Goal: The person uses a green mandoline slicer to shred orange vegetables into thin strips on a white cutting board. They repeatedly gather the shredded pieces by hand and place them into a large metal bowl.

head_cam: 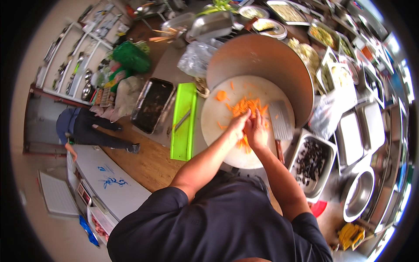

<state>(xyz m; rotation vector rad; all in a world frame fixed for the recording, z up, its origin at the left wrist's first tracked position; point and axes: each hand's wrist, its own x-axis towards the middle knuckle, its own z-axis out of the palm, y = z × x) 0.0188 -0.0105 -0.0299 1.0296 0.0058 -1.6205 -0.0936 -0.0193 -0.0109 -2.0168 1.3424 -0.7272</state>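
Observation:
Shredded carrot (244, 105) lies heaped on a round white cutting board (212, 131). My left hand (238, 126) and my right hand (257, 131) meet over the board, side by side at the near edge of the heap, with shreds around and below them. Whether they hold any shreds is hidden. A carrot piece (221, 95) lies towards the board's upper left. To the right of my right hand rests a cleaver (280, 121), its blade flat on the board and its wooden handle towards me. A curved metal guard (262, 55) stands around the board's far side.
Left of the board lie a green mandoline slicer (184, 124) and a dark tray (153, 104). A steel pan (296, 157) of dark pieces sits at the right, near a steel bowl (359, 193). Clear plastic bags (198, 57) lie beyond. Another person (95, 127) bends over a chest freezer (114, 177) at far left.

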